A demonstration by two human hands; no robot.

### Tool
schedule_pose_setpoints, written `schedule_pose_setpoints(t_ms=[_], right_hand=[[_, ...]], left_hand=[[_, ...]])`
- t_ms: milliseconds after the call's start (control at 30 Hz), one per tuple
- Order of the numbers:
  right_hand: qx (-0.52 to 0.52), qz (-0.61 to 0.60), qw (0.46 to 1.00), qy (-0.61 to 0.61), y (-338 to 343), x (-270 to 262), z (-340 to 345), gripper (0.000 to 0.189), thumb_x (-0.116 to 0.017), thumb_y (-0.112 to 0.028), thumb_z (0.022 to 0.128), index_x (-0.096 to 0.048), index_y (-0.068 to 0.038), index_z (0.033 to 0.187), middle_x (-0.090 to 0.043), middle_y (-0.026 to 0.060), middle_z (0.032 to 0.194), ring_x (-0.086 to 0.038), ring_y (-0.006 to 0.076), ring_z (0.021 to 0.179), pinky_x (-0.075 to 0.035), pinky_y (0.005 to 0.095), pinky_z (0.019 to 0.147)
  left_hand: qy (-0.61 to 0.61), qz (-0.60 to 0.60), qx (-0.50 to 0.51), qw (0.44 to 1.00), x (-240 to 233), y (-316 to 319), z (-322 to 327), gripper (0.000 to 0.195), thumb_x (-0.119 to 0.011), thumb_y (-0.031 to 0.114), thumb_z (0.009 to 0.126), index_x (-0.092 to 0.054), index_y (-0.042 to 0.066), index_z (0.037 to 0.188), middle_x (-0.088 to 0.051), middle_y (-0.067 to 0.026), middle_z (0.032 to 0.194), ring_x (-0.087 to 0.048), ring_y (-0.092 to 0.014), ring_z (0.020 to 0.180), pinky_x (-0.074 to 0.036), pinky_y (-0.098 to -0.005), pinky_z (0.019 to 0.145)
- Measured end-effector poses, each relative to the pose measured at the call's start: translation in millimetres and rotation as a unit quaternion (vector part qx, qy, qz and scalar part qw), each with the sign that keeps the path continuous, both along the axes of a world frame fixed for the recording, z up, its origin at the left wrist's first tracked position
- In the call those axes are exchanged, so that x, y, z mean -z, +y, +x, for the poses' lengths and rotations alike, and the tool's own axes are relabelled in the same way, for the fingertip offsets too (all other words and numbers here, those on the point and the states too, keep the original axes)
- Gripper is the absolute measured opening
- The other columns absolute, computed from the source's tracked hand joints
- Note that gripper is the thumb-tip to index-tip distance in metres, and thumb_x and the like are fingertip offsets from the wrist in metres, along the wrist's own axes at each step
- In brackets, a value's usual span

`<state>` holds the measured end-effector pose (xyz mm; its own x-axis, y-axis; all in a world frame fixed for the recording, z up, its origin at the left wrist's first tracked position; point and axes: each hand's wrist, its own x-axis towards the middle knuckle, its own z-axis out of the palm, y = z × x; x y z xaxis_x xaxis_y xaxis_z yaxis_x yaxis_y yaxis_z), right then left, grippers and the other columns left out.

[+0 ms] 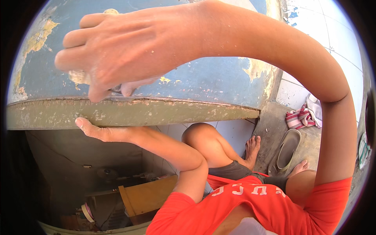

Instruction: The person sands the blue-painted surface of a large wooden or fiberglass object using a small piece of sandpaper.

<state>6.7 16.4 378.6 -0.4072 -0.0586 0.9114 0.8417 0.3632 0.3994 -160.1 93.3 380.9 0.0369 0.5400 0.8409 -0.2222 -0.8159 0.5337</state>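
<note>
My right hand (117, 47) is closed around a pale object (79, 77) with rounded ends, which pokes out on both sides of the fist. A small dark edge shows beneath the fingers; the rest is hidden, so its kind is unclear. The fist lies over a blue-painted panel (211, 79), worn and peeling in yellowish patches. Along the panel runs a green-painted edge (176, 113), chipped and scuffed. My left hand (94, 130) is at the lower border of that edge with its thumb extended, pale dust on the thumb. Its other fingers are hidden behind the panel.
A sandal (289, 149) lies on the concrete by my bare feet, near a striped cloth (301, 117). Blue paint flakes (292, 14) are scattered on white tiles (337, 35). Past the panel, a dark room holds a yellow-brown wooden box (149, 194) and a tape roll (87, 212).
</note>
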Motion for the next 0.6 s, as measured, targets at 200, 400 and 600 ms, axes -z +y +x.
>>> schedule_pose_setpoints(t_ms=[200,400,600], right_hand=[[0.029,-0.113,0.992,-0.037,0.6,-4.1,-3.2,0.02,-0.079,-0.026,0.076,-0.078,-0.026,0.096,-0.056,0.0024,0.098,-0.054,0.0213,0.106,-0.045,0.0371,0.087],[-0.009,0.058,0.998,0.037,11.3,-32.6,-3.1,0.02,-0.078,-0.024,0.077,-0.078,-0.024,0.097,-0.057,0.0033,0.101,-0.055,0.021,0.106,-0.045,0.0358,0.088],[0.015,-0.102,0.995,0.003,-4.1,12.5,3.9,0.02,-0.076,-0.023,0.078,-0.078,-0.022,0.099,-0.059,0.004,0.104,-0.055,0.0208,0.107,-0.045,0.0351,0.089]], left_hand=[[-0.015,-0.025,0.044,0.999,1.5,2.3,-1.7,0.081,-0.05,0.059,0.092,-0.036,0.003,0.149,-0.036,-0.0191,0.15,-0.037,-0.034,0.137,-0.037,-0.0525,0.108],[-0.007,0.0,0.029,1.0,2.3,-8.0,2.8,0.083,-0.051,0.059,0.091,-0.036,0.002,0.15,-0.035,-0.0193,0.15,-0.037,-0.034,0.137,-0.036,-0.0515,0.109],[-0.04,-0.033,0.021,0.998,-0.7,-3.5,-0.8,0.081,-0.054,0.058,0.092,-0.04,0.002,0.148,-0.039,-0.0181,0.148,-0.042,-0.033,0.131,-0.038,-0.0493,0.107]])
